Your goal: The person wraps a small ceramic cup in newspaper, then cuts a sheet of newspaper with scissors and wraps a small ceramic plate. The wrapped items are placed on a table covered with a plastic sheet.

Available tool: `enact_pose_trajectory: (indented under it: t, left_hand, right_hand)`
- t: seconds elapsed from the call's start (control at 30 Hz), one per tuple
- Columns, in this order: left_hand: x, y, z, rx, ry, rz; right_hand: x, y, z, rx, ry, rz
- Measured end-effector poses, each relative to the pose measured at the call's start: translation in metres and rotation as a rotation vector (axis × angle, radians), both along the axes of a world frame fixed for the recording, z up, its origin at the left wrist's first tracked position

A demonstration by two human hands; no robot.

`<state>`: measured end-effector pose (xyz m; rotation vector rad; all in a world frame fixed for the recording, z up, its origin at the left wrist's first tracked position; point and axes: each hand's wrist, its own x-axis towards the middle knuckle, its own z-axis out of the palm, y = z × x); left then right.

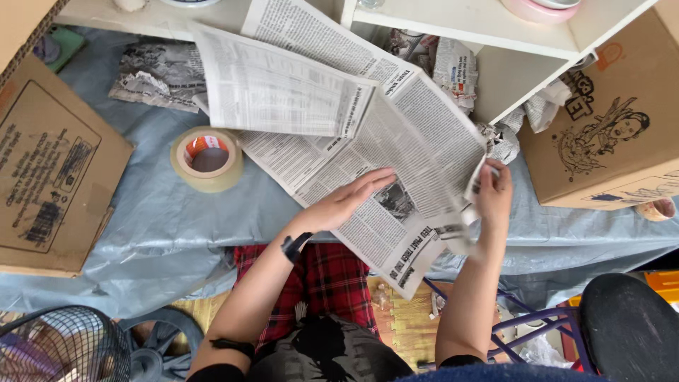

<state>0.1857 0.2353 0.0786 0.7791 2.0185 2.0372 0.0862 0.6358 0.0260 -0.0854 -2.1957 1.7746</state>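
Blue-sheeted table [170, 226]: both hands [346, 201] press and grip newspaper [417, 177].

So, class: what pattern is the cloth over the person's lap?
Red and black plaid cloth, clearest in the head view.

left hand [346, 201] flat, fingers extended, right hand [493, 192] pinched shut
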Motion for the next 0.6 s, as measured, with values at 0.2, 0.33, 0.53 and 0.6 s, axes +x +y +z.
enact_pose_trajectory:
  t: [0.2,0.33,0.53,0.6]
  left_hand:
    - [-0.006,-0.061,-0.038,-0.702,0.236,0.524]
    - [-0.016,-0.083,-0.061,-0.935,0.125,0.558]
    - [-0.017,-0.076,-0.074,-1.036,0.094,0.462]
    - [-0.017,-0.075,-0.078,-1.010,0.162,0.470]
  right_hand:
    - [0.055,-0.022,0.025,0.070,0.264,0.333]
    - [0.066,-0.044,0.040,-0.005,0.309,0.474]
    - [0.038,-0.049,0.065,0.762,0.481,-0.230]
    - [0.026,-0.033,0.080,0.363,0.483,-0.273]
